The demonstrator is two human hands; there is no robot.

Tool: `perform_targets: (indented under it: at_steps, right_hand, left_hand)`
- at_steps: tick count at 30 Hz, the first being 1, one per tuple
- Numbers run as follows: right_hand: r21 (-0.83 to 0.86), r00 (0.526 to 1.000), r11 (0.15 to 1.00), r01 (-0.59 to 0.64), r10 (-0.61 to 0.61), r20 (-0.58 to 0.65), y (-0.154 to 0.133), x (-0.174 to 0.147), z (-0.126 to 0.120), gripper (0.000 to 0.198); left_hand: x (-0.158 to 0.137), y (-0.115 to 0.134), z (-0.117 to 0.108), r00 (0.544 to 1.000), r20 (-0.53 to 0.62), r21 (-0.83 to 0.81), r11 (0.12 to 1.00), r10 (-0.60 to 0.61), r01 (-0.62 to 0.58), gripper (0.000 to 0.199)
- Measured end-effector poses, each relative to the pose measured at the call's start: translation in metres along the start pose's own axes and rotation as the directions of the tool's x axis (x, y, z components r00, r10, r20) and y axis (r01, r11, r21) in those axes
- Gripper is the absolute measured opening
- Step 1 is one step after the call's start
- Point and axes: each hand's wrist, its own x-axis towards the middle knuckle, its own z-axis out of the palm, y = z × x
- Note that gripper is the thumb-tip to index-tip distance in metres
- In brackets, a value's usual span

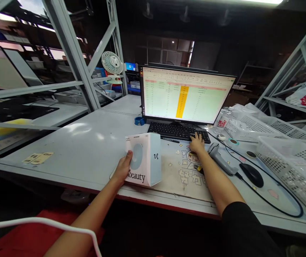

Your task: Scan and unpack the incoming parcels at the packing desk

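here we have our left hand [123, 169] closed on the left side of the white-and-blue box [143, 162], thumb on its front face — whether it touches the desk [88, 142] we cannot tell; over to our right hand [197, 144], fingers loosely spread on the right end of the keyboard [166, 130]; just right of that hand we see the gray scanner [222, 159], then the black mouse [251, 175], and beyond both hands the lit monitor [163, 103] shows a spreadsheet [185, 94] — one column orange
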Motion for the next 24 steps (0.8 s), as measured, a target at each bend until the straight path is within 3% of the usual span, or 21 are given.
perform_targets:
  at_steps: [5,8,9,11,12,13,15,18,21,22,24]
  right_hand:
    - [0.152,0.996,0.986,0.074,-0.065,-0.062,-0.025,-0.013,-0.023,0.059]
    - [0.324,0.970,0.919,0.223,-0.244,0.024,-0.058,-0.055,-0.033,0.053]
    - [0.424,0.934,0.866,0.264,-0.339,0.112,-0.071,-0.077,-0.034,0.058]
    - [0.603,0.810,0.744,0.289,-0.526,0.261,-0.093,-0.125,-0.030,0.074]
    - [0.624,0.778,0.720,0.303,-0.565,0.274,-0.102,-0.148,-0.027,0.082]
    - [0.604,0.783,0.730,0.320,-0.563,0.264,-0.109,-0.168,-0.023,0.086]
    - [0.512,0.839,0.789,0.339,-0.500,0.214,-0.117,-0.198,-0.016,0.079]
    - [0.524,0.876,0.800,0.292,-0.444,0.190,-0.109,-0.213,-0.016,0.062]
    - [0.712,0.913,0.670,0.209,-0.395,0.103,-0.070,-0.219,-0.036,0.063]
    - [0.768,0.939,0.617,0.170,-0.338,0.064,-0.050,-0.223,-0.049,0.067]
    - [0.832,0.988,0.540,0.128,-0.140,-0.061,0.002,-0.238,-0.081,0.076]
  left_hand:
    - [-0.001,0.000,0.000,0.999,0.040,-0.016,1.000,0.020,-0.020,0.097]
    - [-0.003,0.000,0.000,0.999,0.043,0.003,0.999,0.034,-0.034,0.097]
    - [-0.004,0.000,0.001,0.998,0.029,0.016,0.999,0.051,-0.051,0.097]
    - [-0.006,0.001,0.002,0.994,-0.014,0.063,0.992,0.107,-0.106,0.098]
    - [-0.008,0.002,0.003,0.990,-0.032,0.090,0.987,0.139,-0.136,0.099]
    - [-0.009,0.003,0.004,0.985,-0.041,0.112,0.980,0.170,-0.165,0.099]
    - [-0.011,0.005,0.006,0.975,-0.027,0.135,0.967,0.222,-0.217,0.099]
    - [-0.019,0.004,0.004,0.960,0.006,0.150,0.949,0.278,-0.276,0.104]
    - [-0.031,0.000,-0.005,0.964,0.131,0.098,0.965,0.232,-0.245,0.109]
    - [-0.032,0.001,-0.008,0.958,0.221,0.064,0.978,0.182,-0.200,0.108]
    - [-0.025,0.006,-0.004,0.961,0.235,0.075,0.983,0.148,-0.169,0.092]
